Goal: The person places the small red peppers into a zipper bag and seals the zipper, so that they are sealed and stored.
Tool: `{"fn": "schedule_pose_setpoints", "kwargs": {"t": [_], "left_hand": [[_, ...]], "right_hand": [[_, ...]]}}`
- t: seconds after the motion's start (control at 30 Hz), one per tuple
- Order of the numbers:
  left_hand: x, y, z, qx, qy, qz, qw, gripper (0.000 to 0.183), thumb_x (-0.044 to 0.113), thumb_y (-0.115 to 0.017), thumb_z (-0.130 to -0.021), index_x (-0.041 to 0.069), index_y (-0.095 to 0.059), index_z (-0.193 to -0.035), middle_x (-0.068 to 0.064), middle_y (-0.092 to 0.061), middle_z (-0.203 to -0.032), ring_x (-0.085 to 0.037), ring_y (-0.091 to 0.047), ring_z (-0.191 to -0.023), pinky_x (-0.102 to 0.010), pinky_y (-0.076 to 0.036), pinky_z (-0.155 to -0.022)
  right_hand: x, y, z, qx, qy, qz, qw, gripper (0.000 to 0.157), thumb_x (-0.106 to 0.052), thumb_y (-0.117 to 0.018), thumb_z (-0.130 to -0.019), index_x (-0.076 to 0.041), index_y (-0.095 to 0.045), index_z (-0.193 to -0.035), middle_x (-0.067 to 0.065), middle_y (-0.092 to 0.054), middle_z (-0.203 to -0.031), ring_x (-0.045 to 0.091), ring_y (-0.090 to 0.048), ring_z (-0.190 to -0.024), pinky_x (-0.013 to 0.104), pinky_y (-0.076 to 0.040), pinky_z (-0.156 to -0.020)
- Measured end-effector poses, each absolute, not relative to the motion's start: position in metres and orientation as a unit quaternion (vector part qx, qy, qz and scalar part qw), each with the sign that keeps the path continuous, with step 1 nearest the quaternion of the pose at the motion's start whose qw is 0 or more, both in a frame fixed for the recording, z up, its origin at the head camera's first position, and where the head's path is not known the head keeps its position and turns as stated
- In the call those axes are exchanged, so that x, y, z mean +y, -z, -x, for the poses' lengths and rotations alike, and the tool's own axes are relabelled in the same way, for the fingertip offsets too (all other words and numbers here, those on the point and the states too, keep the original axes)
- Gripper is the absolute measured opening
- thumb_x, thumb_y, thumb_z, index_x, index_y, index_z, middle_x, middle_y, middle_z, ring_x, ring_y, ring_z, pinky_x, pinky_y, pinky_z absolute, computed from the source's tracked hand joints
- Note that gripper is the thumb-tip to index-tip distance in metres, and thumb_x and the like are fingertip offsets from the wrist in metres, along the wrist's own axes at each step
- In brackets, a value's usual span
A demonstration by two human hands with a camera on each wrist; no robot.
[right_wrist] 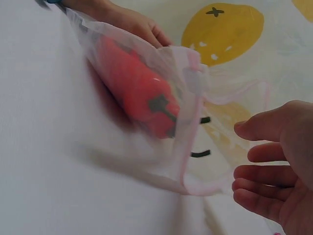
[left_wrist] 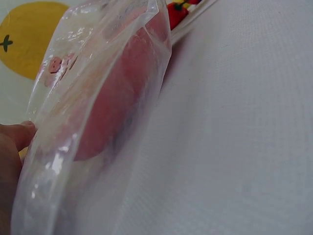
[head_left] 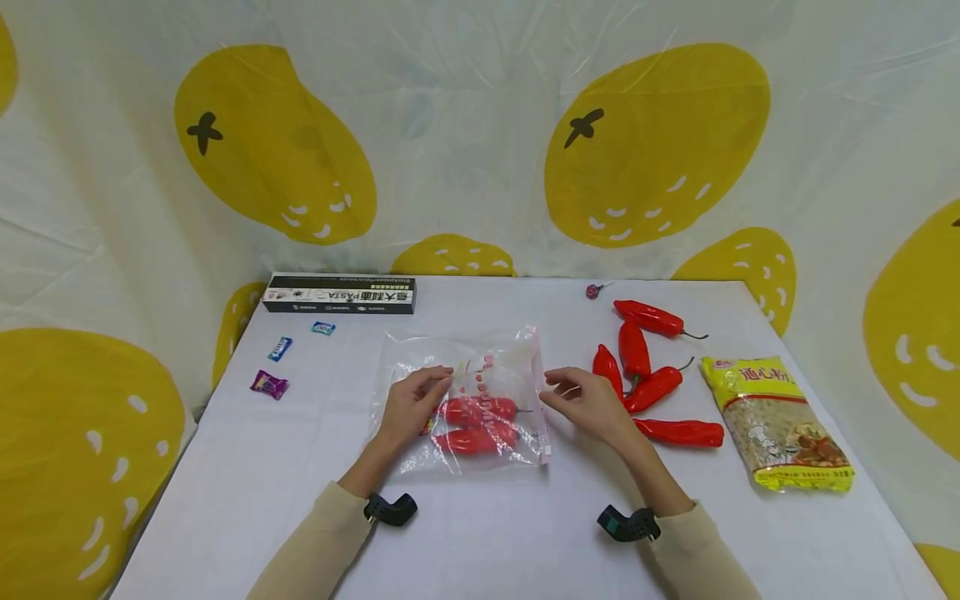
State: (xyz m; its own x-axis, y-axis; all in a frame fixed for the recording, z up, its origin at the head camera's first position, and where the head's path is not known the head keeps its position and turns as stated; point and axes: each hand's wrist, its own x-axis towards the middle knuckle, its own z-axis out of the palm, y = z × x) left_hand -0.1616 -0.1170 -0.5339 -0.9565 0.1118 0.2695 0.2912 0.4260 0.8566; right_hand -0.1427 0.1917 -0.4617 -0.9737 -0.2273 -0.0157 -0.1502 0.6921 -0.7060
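Note:
A clear zip bag (head_left: 457,458) with pink lettering lies on the table with red peppers (head_left: 476,439) inside. My left hand (head_left: 414,406) is over its left part, thumb and index fingertips close together, pinching the upper film. In the left wrist view, a fingertip touches the bag (left_wrist: 117,88). My right hand (head_left: 585,402) is just beside the bag's pink-edged mouth, fingers loosely bent and apart from it. In the right wrist view, this hand (right_wrist: 274,166) holds nothing, and the mouth gapes, with green stems poking toward it.
Several loose red peppers (head_left: 652,388) lie right of the bag, with a yellow macaroni packet (head_left: 780,425) beyond them. A lollipop (head_left: 593,291) sits near the back edge. A pasta box (head_left: 339,295) stands back left, above small wrapped candies (head_left: 269,384).

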Motion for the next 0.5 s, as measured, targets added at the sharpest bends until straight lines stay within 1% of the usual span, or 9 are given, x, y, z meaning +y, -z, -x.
{"fn": "schedule_pose_setpoints", "kwargs": {"t": [0.1,0.17,0.27,0.33,0.5], "left_hand": [[-0.117,0.535,0.162,-0.839,0.524,0.118,0.083,0.025,0.045,-0.058,-0.09,0.029,-0.067,-0.106,0.007,-0.067,-0.117,-0.014,-0.061,-0.113,-0.038,-0.054,-0.09],[-0.117,0.536,0.162,-0.838,0.526,0.116,0.081,0.025,0.046,-0.058,-0.089,0.03,-0.067,-0.106,0.008,-0.067,-0.117,-0.013,-0.061,-0.114,-0.039,-0.053,-0.091],[-0.117,0.536,0.163,-0.837,0.529,0.114,0.079,0.025,0.046,-0.058,-0.089,0.029,-0.068,-0.106,0.008,-0.067,-0.117,-0.014,-0.061,-0.114,-0.039,-0.053,-0.092],[-0.117,0.536,0.163,-0.836,0.531,0.113,0.079,0.025,0.045,-0.059,-0.089,0.029,-0.068,-0.106,0.008,-0.067,-0.117,-0.014,-0.061,-0.114,-0.04,-0.052,-0.092],[-0.117,0.535,0.162,-0.839,0.528,0.108,0.076,0.023,0.043,-0.059,-0.089,0.03,-0.067,-0.106,0.009,-0.067,-0.117,-0.014,-0.06,-0.115,-0.041,-0.051,-0.094]], "right_hand": [[0.204,0.457,0.139,0.926,0.365,0.094,0.02,0.05,-0.039,-0.071,-0.081,-0.012,-0.06,-0.122,0.007,-0.068,-0.113,0.019,-0.065,-0.091,0.031,-0.058,-0.076],[0.212,0.455,0.136,0.932,0.353,0.086,0.0,0.051,-0.04,-0.073,-0.079,-0.013,-0.06,-0.121,0.006,-0.067,-0.112,0.019,-0.065,-0.091,0.028,-0.057,-0.073],[0.224,0.452,0.132,0.938,0.338,0.073,-0.022,0.052,-0.037,-0.075,-0.077,-0.014,-0.059,-0.121,0.007,-0.066,-0.111,0.021,-0.063,-0.09,0.028,-0.057,-0.071],[0.231,0.451,0.129,0.942,0.328,0.057,-0.028,0.055,-0.037,-0.076,-0.076,-0.014,-0.058,-0.122,0.008,-0.065,-0.112,0.022,-0.061,-0.092,0.03,-0.057,-0.071],[0.246,0.454,0.122,0.949,0.312,0.024,-0.03,0.062,-0.034,-0.077,-0.075,-0.01,-0.054,-0.126,0.013,-0.061,-0.117,0.028,-0.057,-0.101,0.042,-0.058,-0.075]]}}
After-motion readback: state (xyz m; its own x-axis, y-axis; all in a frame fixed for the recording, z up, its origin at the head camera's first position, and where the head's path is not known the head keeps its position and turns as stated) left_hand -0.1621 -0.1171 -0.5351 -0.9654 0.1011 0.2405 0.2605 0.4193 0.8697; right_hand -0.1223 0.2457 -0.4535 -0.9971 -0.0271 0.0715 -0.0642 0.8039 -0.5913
